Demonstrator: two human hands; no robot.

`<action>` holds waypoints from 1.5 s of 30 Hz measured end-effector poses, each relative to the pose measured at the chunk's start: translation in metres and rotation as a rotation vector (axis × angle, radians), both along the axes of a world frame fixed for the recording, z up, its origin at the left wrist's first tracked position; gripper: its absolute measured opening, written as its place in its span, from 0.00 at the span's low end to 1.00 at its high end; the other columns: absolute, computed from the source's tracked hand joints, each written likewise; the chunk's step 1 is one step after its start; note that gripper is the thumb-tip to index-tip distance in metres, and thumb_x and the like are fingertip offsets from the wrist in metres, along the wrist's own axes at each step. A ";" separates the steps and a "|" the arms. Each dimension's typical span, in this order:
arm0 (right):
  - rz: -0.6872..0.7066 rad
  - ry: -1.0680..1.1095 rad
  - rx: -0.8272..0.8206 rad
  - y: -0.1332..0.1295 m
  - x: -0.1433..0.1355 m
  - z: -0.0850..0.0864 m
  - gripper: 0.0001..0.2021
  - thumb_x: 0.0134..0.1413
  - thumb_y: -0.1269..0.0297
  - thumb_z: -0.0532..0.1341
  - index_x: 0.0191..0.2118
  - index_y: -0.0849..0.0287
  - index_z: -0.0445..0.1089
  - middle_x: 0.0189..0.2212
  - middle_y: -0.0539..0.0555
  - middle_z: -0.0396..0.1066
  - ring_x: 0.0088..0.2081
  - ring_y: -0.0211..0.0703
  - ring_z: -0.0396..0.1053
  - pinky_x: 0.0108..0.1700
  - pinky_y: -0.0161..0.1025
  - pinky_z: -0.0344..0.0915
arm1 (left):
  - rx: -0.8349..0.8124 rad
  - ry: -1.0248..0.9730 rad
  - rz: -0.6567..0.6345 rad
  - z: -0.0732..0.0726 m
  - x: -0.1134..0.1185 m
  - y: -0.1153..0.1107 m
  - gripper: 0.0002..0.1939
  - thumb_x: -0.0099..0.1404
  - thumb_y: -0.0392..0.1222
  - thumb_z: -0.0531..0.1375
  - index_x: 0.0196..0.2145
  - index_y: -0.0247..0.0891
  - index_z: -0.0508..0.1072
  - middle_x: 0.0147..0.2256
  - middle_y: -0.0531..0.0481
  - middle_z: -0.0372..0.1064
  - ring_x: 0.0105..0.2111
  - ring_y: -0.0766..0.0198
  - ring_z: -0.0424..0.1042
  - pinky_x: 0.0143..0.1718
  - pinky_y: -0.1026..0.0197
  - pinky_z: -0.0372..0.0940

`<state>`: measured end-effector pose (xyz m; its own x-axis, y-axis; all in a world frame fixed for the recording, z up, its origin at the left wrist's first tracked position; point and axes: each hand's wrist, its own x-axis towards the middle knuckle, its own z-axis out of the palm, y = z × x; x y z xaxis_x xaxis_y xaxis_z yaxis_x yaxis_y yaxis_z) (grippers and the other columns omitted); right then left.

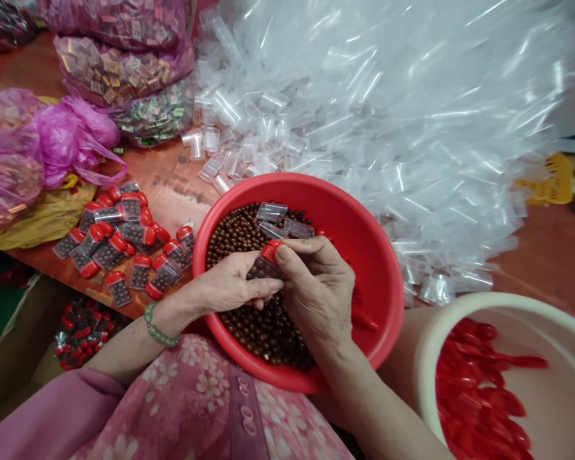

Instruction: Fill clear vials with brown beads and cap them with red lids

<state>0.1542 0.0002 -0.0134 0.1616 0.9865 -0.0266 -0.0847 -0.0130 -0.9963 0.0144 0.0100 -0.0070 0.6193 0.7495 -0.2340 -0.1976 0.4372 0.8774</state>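
Note:
Over a red basin [388,281], my left hand [234,281] grips a small clear container [263,269] filled with brown balls. My right hand [319,287] pinches the container's red cap [271,250] between thumb and fingers. Both hands are closed on the same container, and the cap sits at its upper end. Brown balls [234,230] fill the left and lower part of the basin. A few clear empty tubes [272,211] lie on the balls, and red pieces [364,319] show at the basin's right side.
Capped, filled containers [119,236] lie on the table to the left, with more in a box [9,338] below. Clear tubes [388,96] are heaped behind the basin. Pink bags [71,128] stand at the back left. A cream bucket [429,358] with red pieces is at the right.

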 end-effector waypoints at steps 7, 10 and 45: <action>-0.033 0.233 -0.079 0.004 -0.008 0.004 0.10 0.42 0.61 0.73 0.27 0.56 0.72 0.24 0.43 0.73 0.21 0.28 0.65 0.26 0.28 0.65 | 0.037 -0.025 0.014 -0.002 0.001 0.001 0.13 0.59 0.47 0.61 0.28 0.36 0.63 0.20 0.58 0.59 0.19 0.74 0.59 0.22 0.68 0.55; -0.046 0.160 -0.048 0.002 -0.007 0.004 0.09 0.44 0.62 0.73 0.28 0.55 0.73 0.26 0.44 0.74 0.25 0.30 0.68 0.30 0.29 0.67 | 0.042 -0.018 0.002 -0.001 0.000 0.002 0.16 0.59 0.50 0.62 0.27 0.36 0.63 0.20 0.58 0.59 0.20 0.73 0.59 0.22 0.67 0.55; 0.159 -0.338 0.225 -0.010 0.023 0.010 0.05 0.50 0.71 0.68 0.33 0.54 0.75 0.31 0.50 0.77 0.33 0.39 0.74 0.38 0.39 0.73 | 0.086 0.030 -0.156 -0.005 -0.002 -0.001 0.09 0.63 0.43 0.58 0.30 0.36 0.63 0.22 0.59 0.57 0.21 0.73 0.57 0.25 0.67 0.57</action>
<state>0.1769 -0.0096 -0.0029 -0.0299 0.9750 0.2204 0.2322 0.2212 -0.9472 0.0124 0.0094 -0.0120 0.7232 0.6630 -0.1933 -0.1068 0.3839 0.9172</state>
